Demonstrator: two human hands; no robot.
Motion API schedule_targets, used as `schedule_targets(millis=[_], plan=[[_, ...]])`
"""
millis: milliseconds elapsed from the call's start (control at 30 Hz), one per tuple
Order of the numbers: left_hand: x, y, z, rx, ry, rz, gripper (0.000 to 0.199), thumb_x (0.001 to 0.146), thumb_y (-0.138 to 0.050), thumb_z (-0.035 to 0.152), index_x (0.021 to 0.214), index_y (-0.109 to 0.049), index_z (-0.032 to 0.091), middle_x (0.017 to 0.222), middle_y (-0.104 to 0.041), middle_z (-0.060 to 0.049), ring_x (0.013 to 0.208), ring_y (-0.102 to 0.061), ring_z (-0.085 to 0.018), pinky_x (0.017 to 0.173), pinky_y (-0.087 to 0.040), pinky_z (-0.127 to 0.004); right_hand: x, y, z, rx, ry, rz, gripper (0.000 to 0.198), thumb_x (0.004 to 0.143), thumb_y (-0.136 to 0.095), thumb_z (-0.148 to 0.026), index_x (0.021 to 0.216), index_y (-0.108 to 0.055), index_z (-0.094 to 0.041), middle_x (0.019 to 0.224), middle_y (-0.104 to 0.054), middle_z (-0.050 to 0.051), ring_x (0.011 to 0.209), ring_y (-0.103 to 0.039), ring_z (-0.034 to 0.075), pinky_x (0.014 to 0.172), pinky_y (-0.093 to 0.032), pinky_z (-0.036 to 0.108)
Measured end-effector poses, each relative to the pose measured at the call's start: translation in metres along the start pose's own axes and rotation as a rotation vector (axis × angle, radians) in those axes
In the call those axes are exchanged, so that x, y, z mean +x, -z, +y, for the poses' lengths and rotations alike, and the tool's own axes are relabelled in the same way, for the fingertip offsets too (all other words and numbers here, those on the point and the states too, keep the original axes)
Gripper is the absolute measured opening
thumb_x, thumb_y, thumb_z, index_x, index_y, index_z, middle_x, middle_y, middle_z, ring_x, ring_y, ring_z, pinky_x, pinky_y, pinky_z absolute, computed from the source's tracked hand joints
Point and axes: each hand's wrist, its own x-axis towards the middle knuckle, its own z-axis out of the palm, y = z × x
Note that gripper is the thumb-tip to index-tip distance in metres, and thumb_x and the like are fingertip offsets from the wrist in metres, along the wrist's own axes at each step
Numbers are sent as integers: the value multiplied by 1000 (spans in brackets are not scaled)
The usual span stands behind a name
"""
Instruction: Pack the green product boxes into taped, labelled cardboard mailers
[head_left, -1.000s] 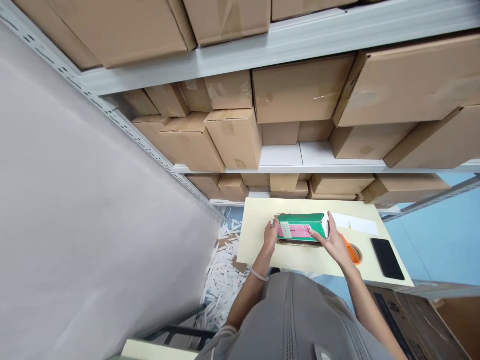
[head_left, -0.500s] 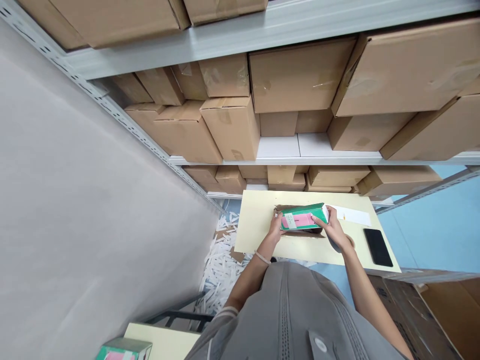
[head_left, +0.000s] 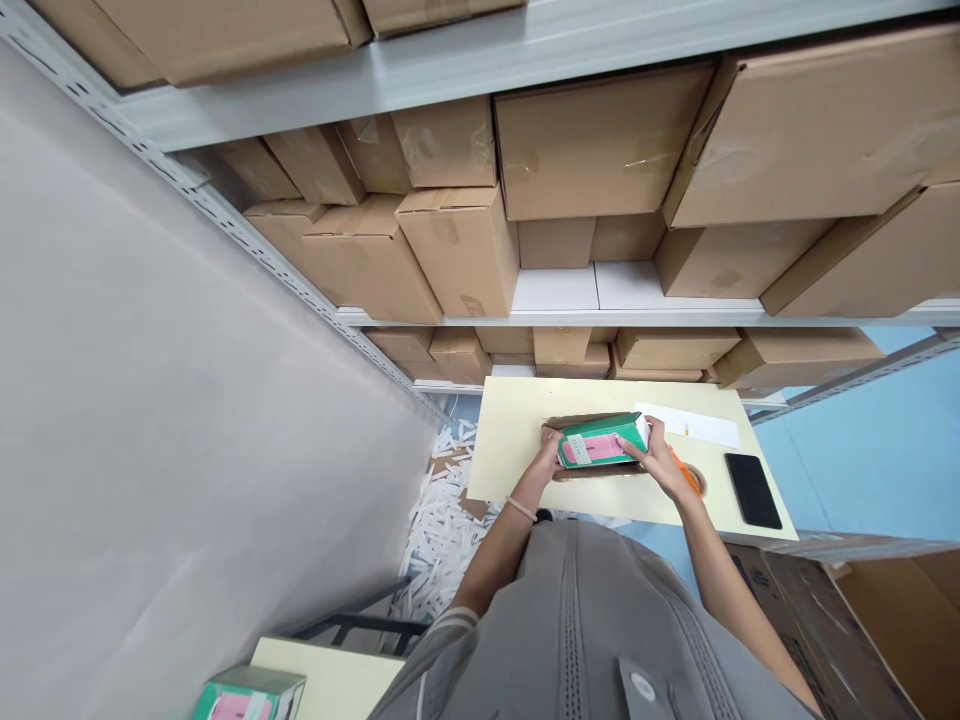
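A green and pink product box with a pale label spans both my hands, its long side running left to right. Its left end is in my left hand, which is closed around it. At the other end my right hand grips it, thumb on the printed face. Directly beneath lies an open brown carton, mostly covered by the product box, so what is inside is hidden. By my right wrist are an orange object, partly covered, and what looks like a tape roll.
The cream table also bears a black phone and white paper. Shelves with cardboard boxes rise ahead. Paper strips litter the floor on the left. Another green and pink box stands at lower left.
The product box has shifted slightly left and down over the carton, with both hands still on it. The orange object beside my right wrist now shows.
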Motion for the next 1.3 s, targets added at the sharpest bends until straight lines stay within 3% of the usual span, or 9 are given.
schedule_targets(millis=[233, 400, 533, 733, 900, 1133, 1300], plan=[[-4, 8, 3, 79, -63, 157, 33, 79, -60, 30, 108, -46, 23, 96, -65, -3, 90, -67, -19, 80, -55, -34, 8, -10, 33, -107, 114, 40, 72, 81, -51, -68, 138, -43, -25, 132, -46, 10, 131, -41, 30, 113, -32, 45], [-5, 7, 10, 145, -163, 228, 33, 74, -67, 18, 100, -48, 21, 96, -63, -3, 100, -64, -20, 95, -49, -36, 11, -14, 52, -204, 97, 126, 74, 82, -48, -70, 141, -49, -25, 111, -46, 8, 110, -54, 27, 106, -41, 42], [-13, 8, 17, 279, -240, 275, 30, 77, -64, 15, 100, -47, 22, 99, -63, -5, 102, -62, -22, 99, -44, -38, 9, -18, 48, -212, 149, 146, 74, 84, -49, -68, 145, -45, -26, 112, -46, 9, 99, -57, 26, 98, -47, 42], [-33, 11, 26, 480, -360, 299, 21, 84, -52, 13, 101, -44, 23, 105, -63, -5, 102, -62, -20, 93, -45, -34, 10, -29, 28, -154, 168, 174, 77, 83, -51, -66, 147, -41, -24, 122, -47, 12, 117, -52, 30, 101, -44, 44], [-48, 10, 25, 505, -449, 301, 24, 86, -50, 14, 108, -44, 23, 110, -64, -6, 103, -63, -20, 92, -45, -32, 9, -30, 16, -108, 111, 137, 76, 84, -51, -66, 146, -40, -24, 127, -49, 13, 114, -55, 29, 98, -47, 44], [-46, 18, 21, 531, -342, 341, 25, 85, -50, 11, 108, -47, 20, 102, -66, -7, 100, -64, -22, 93, -45, -35, 13, -39, 9, -107, 112, 162, 64, 94, -31, -61, 144, -43, -23, 133, -48, 14, 125, -50, 28, 107, -40, 44], [-51, 24, 21, 554, -397, 361, 24, 87, -51, 16, 110, -47, 21, 106, -67, -8, 101, -64, -22, 93, -45, -35, 15, -48, 9, -101, 138, 163, 62, 95, -32, -58, 144, -43, -22, 128, -51, 14, 123, -51, 28, 106, -40, 45]])
